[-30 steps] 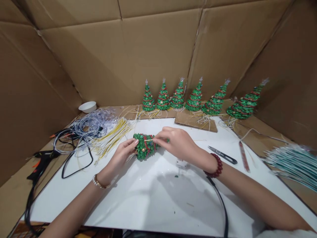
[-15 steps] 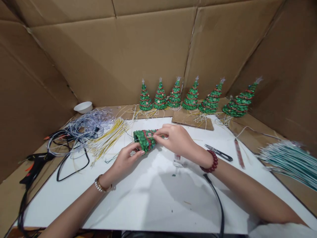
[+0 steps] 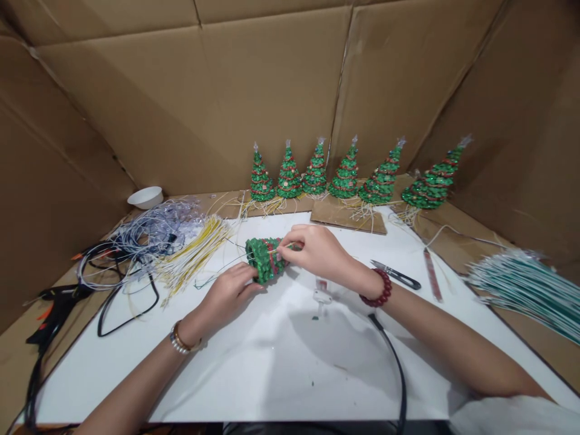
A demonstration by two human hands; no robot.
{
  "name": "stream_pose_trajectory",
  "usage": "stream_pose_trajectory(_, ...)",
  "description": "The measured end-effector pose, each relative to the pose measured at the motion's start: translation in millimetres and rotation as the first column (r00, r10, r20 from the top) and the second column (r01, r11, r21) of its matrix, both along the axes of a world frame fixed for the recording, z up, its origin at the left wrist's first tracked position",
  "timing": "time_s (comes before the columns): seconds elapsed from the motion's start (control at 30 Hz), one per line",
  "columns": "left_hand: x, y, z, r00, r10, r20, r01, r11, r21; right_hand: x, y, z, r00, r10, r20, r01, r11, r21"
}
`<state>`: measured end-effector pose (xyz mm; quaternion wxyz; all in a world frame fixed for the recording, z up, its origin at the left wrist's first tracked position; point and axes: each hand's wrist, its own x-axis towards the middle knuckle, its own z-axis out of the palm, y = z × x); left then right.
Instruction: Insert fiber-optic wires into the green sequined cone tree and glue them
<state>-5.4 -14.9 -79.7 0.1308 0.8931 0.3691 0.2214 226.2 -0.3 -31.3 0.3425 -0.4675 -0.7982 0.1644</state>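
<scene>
The right hand (image 3: 317,252) hides the top of the small Christmas tree (image 3: 263,261). The green wire bundle (image 3: 521,299) is blurry and cut off at the edge. A little clear piece (image 3: 321,296) is too small to make out.

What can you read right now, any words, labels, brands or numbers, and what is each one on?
No readable text shows anywhere in this view.
Cardboard walls: no print visible.
White board: none visible.
Green tree between the left hand and right hand: none visible.
Black glue gun: any marking too small to read.
Black-handled snips: any marking too small to read.
</scene>
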Motion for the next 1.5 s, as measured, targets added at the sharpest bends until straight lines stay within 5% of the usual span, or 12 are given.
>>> stream_pose_trajectory(0.23,-1.5,2.3,0.0,1.0,0.019,0.016,-0.018,0.997,-0.077,-0.9,-0.2,-0.9,0.999,0.034,-0.015,-0.036,0.986,-0.163)
stream_pose_trajectory(0.57,1.3,1.1,1.4,0.996,0.042,0.081,-0.03,0.989,-0.143,-5.1,3.3,-9.7,0.998,0.027,-0.052,-0.035,0.986,-0.165)
stream_pose_trajectory(0.87,0.3,1.3,-0.7,0.986,0.118,0.116,-0.089,0.97,-0.227,-5.4,6.8,-11.3,0.989,0.018,-0.149,-0.063,0.951,-0.302)
stream_pose_trajectory(1.03,-1.5,3.4,-2.0,0.955,0.198,0.219,-0.102,0.917,-0.386,-10.3,4.8,-12.6,0.982,0.005,-0.19,-0.063,0.953,-0.298)
stream_pose_trajectory(1.23,0.7,7.3,1.3,0.812,0.349,0.468,0.007,0.795,-0.606,-13.0,2.2,-16.0,0.973,0.012,-0.229,-0.062,0.975,-0.214)
stream_pose_trajectory(1.5,7.5,0.8,4.9,0.752,0.428,0.501,0.036,0.733,-0.679,-8.3,3.7,-13.6,0.992,0.121,-0.046,-0.123,0.991,-0.047)
